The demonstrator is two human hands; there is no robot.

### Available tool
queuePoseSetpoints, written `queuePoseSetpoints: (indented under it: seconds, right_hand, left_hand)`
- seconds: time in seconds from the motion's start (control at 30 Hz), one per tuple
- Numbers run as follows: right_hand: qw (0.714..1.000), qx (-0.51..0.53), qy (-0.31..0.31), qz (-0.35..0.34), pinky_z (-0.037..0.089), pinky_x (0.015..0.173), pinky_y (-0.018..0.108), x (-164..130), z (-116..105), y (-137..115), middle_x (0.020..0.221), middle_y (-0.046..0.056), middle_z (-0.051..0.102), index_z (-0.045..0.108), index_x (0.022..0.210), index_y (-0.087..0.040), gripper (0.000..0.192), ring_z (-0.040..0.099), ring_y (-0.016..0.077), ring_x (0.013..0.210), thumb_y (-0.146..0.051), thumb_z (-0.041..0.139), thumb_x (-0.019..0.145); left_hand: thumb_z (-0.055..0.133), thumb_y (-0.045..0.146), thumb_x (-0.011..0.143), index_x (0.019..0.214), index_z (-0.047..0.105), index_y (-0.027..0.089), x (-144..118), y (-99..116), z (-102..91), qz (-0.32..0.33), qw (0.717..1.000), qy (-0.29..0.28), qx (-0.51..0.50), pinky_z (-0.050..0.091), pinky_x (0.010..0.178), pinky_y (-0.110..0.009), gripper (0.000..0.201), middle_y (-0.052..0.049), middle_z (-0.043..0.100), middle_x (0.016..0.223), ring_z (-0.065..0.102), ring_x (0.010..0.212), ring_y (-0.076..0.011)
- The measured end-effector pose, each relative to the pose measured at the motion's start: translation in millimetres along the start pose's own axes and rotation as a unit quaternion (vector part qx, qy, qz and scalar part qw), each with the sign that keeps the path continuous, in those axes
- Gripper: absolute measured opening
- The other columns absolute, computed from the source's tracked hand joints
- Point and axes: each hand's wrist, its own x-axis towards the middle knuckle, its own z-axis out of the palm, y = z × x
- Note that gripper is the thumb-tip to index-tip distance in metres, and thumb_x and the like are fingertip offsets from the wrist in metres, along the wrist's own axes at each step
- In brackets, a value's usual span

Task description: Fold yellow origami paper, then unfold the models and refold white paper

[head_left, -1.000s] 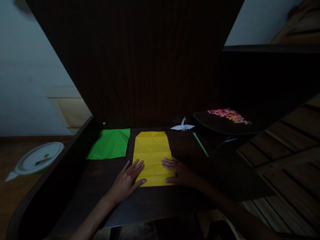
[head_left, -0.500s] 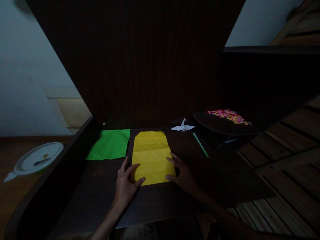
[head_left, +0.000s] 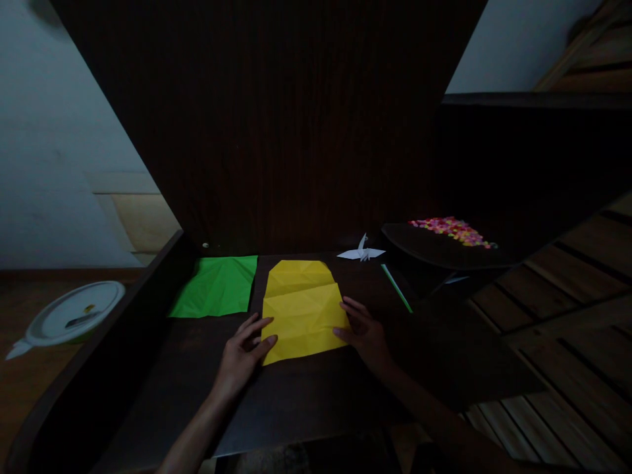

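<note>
Head cam: creased yellow origami sheet (head_left: 302, 311) is lying dead ahead on the dark wooden desk (head_left: 306, 401), long axis running away from the person, near edge lifting over. Left hand (head_left: 240, 352) & right hand (head_left: 364, 331) are pinching its near corners, hands apart, equally close. Green sheet (head_left: 217, 285) sitting just left; white paper crane (head_left: 361, 251) beyond; dim room.

Yellow paper (head_left: 302, 311) flat on tabletop (head_left: 306, 401), near edge lifted; left hand (head_left: 240, 355) and right hand (head_left: 364, 330) pinching its lower corners; green sheet (head_left: 217, 286) left of it.
</note>
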Motion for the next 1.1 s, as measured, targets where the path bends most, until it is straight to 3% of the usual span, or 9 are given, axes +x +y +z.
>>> queuePoseSetpoints:
  seconds: [0.07,0.13,0.23,0.3,0.37,0.57,0.67,0.9,1.1]
  right_hand:
    - [1.000,0.012,0.025,0.003,0.054,0.093,0.047,0.9,1.6,0.4,0.141,0.008,0.050,0.072,0.110,-0.025,0.048,0.058,0.0333,0.117,-0.042,0.081,0.065]
    - [0.998,0.025,0.054,0.012,0.054,0.094,0.048,1.4,3.7,1.3,0.134,0.008,0.057,0.075,0.102,-0.024,0.045,0.059,0.0332,0.116,-0.043,0.083,0.062]
    - [0.995,0.038,0.066,0.064,0.055,0.090,0.048,1.5,4.7,-1.2,0.119,0.009,0.068,0.076,0.098,-0.023,0.044,0.065,0.0325,0.106,-0.043,0.084,0.060]
    - [0.993,0.026,0.043,0.103,0.057,0.085,0.049,1.7,3.1,-6.1,0.105,0.009,0.074,0.076,0.099,-0.022,0.044,0.069,0.0320,0.097,-0.045,0.083,0.061]
    - [0.993,-0.007,0.006,0.116,0.057,0.082,0.048,2.4,0.1,-11.6,0.097,0.009,0.076,0.077,0.097,-0.021,0.043,0.070,0.0317,0.093,-0.046,0.081,0.063]
    - [0.991,-0.062,-0.090,0.084,0.057,0.080,0.045,5.8,-8.4,-14.6,0.088,0.008,0.078,0.079,0.080,-0.020,0.037,0.072,0.0299,0.084,-0.052,0.079,0.062]
    - [0.992,-0.064,-0.078,0.071,0.056,0.082,0.047,7.5,-10.9,-12.2,0.091,0.008,0.077,0.079,0.084,-0.021,0.037,0.072,0.0307,0.087,-0.051,0.079,0.062]
    - [0.994,-0.084,-0.048,0.041,0.056,0.084,0.047,10.0,-10.9,-16.4,0.097,0.006,0.077,0.078,0.092,-0.024,0.036,0.071,0.0318,0.091,-0.046,0.079,0.064]
    - [0.995,-0.092,-0.026,0.027,0.059,0.077,0.046,8.7,-7.4,-20.3,0.085,0.006,0.078,0.079,0.079,-0.025,0.024,0.073,0.0316,0.081,-0.045,0.076,0.067]
  left_hand:
    - [0.073,0.043,0.073,0.115,0.071,0.021,-0.3,5.0,1.5,-0.016,1.000,-0.019,-0.012,0.056,0.074,-0.031,0.048,-0.012,0.067,0.119,0.066,0.101,-0.0266]
    - [0.073,0.045,0.073,0.125,0.065,0.018,-1.4,8.9,3.6,-0.044,0.998,-0.040,-0.030,0.050,0.057,-0.026,0.059,-0.006,0.072,0.081,0.065,0.071,-0.0195]
    - [0.074,0.047,0.071,0.130,0.061,0.015,-2.2,13.5,5.5,-0.081,0.993,-0.069,-0.045,0.031,0.043,-0.020,0.068,0.008,0.043,0.045,0.039,0.044,-0.0098]
    - [0.076,0.048,0.069,0.125,0.065,0.015,-1.2,16.9,5.0,-0.082,0.993,-0.071,-0.055,0.023,0.044,-0.020,0.066,0.011,0.031,0.044,0.029,0.043,-0.0076]
    - [0.077,0.049,0.066,0.117,0.070,0.014,0.4,21.1,3.3,-0.077,0.993,-0.060,-0.069,0.022,0.045,-0.020,0.062,0.010,0.031,0.047,0.028,0.045,-0.0070]
    - [0.082,0.050,0.057,0.096,0.078,0.017,4.7,32.9,-3.1,-0.082,0.992,-0.026,-0.095,0.038,0.050,-0.021,0.052,0.002,0.059,0.056,0.049,0.052,-0.0109]
    - [0.084,0.049,0.053,0.093,0.079,0.016,6.5,33.5,-5.8,-0.093,0.989,-0.024,-0.112,0.046,0.054,-0.024,0.052,-0.004,0.071,0.068,0.059,0.060,-0.0159]
    - [0.081,0.048,0.058,0.088,0.080,0.015,7.8,25.9,-10.2,-0.065,0.996,-0.003,-0.054,0.051,0.055,-0.027,0.045,-0.006,0.075,0.067,0.066,0.059,-0.0201]
    - [0.077,0.045,0.064,0.081,0.080,0.021,2.1,26.1,-8.6,0.005,0.999,0.040,-0.013,0.057,0.079,-0.038,0.029,-0.008,0.078,0.087,0.072,0.083,-0.0284]
